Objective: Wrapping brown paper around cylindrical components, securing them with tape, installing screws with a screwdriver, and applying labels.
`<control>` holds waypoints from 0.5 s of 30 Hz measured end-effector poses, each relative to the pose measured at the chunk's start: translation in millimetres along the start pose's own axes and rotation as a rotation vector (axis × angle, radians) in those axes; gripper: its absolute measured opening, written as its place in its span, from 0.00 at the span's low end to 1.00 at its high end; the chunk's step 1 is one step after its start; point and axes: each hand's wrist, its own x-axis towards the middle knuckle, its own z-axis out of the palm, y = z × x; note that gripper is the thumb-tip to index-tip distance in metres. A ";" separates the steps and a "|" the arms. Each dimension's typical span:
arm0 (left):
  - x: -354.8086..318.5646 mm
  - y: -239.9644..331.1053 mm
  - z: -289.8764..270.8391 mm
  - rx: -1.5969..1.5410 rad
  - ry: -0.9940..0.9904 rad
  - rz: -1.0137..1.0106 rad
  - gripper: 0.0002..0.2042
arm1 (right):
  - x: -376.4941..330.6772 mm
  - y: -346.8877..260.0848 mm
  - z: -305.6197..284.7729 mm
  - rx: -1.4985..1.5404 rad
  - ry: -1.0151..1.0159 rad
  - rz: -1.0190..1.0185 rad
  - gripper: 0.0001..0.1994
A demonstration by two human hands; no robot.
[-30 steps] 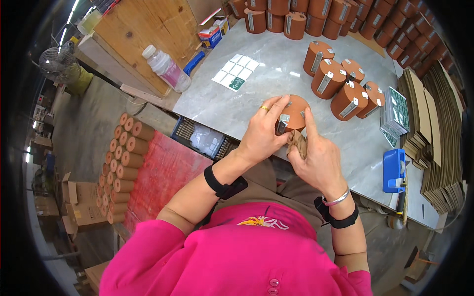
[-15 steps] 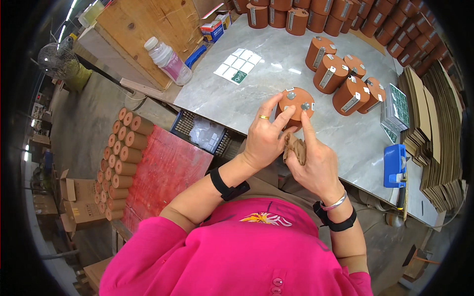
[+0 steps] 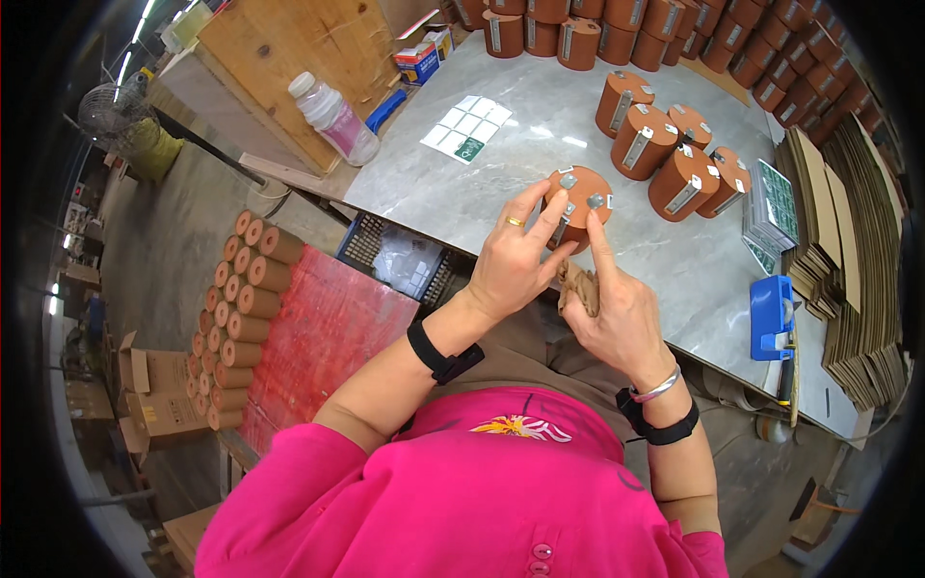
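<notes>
A terracotta-brown cylinder [image 3: 585, 183] with round silver fittings and small white tabs on its top stands at the near edge of the grey table. My left hand [image 3: 513, 258] grips its left side, with a fingertip resting on top near the fittings. My right hand [image 3: 624, 313] keeps a crumpled brown cloth [image 3: 576, 286] bunched in its curled fingers. Its index finger stretches out to the near right rim of the cylinder. Beyond, several similar cylinders [image 3: 645, 143] with metal strips down their sides stand in a group.
A sheet of white labels [image 3: 467, 128] lies on the table [image 3: 405, 178]. Right are stacked green-and-white label sheets [image 3: 771, 204], a blue holder [image 3: 770, 318] and cardboard sheets [image 3: 848, 260]. Left stand a bottle [image 3: 333, 118], a black crate [image 3: 358, 242] and tan rolls [image 3: 252, 299] by a red board [image 3: 328, 337].
My left fingertip has shifted slightly on the cylinder's top, and another silver fitting now shows beside it. The cloth stays in my right hand. The whole view has moved a little.
</notes>
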 end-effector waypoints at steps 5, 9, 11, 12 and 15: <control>11.3 -3.4 -7.4 0.004 -0.137 -0.042 0.37 | 0.0 2.0 -3.6 -0.030 -0.042 0.007 0.44; 15.7 -7.5 -3.2 -0.212 -0.077 -0.255 0.51 | -0.8 6.4 -12.2 -0.015 -0.087 0.019 0.44; 13.5 -26.4 1.9 -0.268 -0.150 -0.265 0.54 | -1.6 6.0 -23.4 0.243 -0.058 0.181 0.34; 17.5 -31.5 2.2 -0.323 -0.223 -0.275 0.57 | -2.6 11.4 -23.7 0.242 -0.059 0.182 0.34; 33.1 -34.4 8.0 -0.560 -0.346 -0.443 0.49 | -0.7 23.4 -27.1 0.281 0.297 0.147 0.12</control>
